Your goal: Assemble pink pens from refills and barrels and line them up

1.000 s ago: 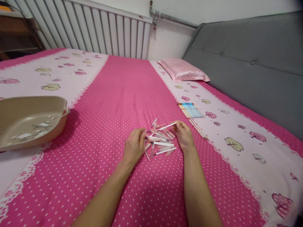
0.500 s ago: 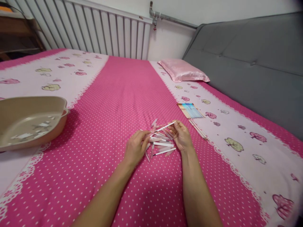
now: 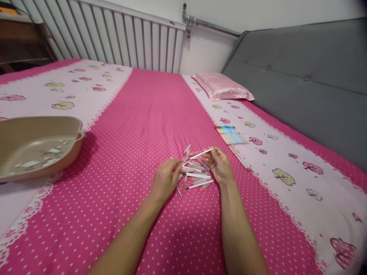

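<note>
A thin white stick [image 3: 200, 154] with a dark tip, resembling a pen refill, is held slanting between my two hands. My right hand [image 3: 220, 167] pinches its upper white end between thumb and fingers. At the lower, dark-tipped end, my left hand [image 3: 164, 177] is closed with thumb and forefinger together. Beneath and between the hands is a loose pile of clear, pinkish slender plastic pieces [image 3: 205, 186] and more white sticks [image 3: 196, 175] with dark tips. The fingers partly hide this pile.
A beige basin [image 3: 71, 124] with white and grey scraps stands at left. On the right lie a neat row of blue and tan slim sticks [image 3: 231, 135] and a few pale sticks [image 3: 240, 158]. Farther back are a pink pillow [image 3: 220, 86] and a grey headboard [image 3: 301, 68].
Almost nothing differs; the view has shifted very slightly. Both hands keep the same place and the same hold on the white stick.
</note>
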Motion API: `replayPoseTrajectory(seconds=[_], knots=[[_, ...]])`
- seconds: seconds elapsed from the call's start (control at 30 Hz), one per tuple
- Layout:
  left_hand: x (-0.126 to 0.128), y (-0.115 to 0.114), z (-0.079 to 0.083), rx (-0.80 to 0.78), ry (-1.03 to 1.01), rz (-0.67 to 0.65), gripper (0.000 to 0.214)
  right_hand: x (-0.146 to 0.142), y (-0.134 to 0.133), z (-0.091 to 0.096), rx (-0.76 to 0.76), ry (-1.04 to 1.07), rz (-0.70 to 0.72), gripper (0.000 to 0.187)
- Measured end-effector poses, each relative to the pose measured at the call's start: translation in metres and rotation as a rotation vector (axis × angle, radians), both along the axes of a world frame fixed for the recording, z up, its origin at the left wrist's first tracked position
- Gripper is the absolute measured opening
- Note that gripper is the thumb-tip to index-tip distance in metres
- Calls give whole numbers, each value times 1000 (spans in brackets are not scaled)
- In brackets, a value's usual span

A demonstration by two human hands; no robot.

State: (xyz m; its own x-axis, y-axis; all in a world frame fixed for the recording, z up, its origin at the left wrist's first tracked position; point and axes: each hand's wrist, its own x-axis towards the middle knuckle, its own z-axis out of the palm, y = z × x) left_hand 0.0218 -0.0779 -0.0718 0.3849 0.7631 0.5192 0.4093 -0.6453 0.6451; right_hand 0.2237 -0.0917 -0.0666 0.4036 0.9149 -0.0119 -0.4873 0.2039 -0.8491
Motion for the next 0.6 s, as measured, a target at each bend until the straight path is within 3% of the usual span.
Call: replayPoseTrajectory(seconds=[0.6], knots=[[-2, 0, 0, -8, -7, 6, 17, 0, -2, 2, 12, -20, 21, 35]])
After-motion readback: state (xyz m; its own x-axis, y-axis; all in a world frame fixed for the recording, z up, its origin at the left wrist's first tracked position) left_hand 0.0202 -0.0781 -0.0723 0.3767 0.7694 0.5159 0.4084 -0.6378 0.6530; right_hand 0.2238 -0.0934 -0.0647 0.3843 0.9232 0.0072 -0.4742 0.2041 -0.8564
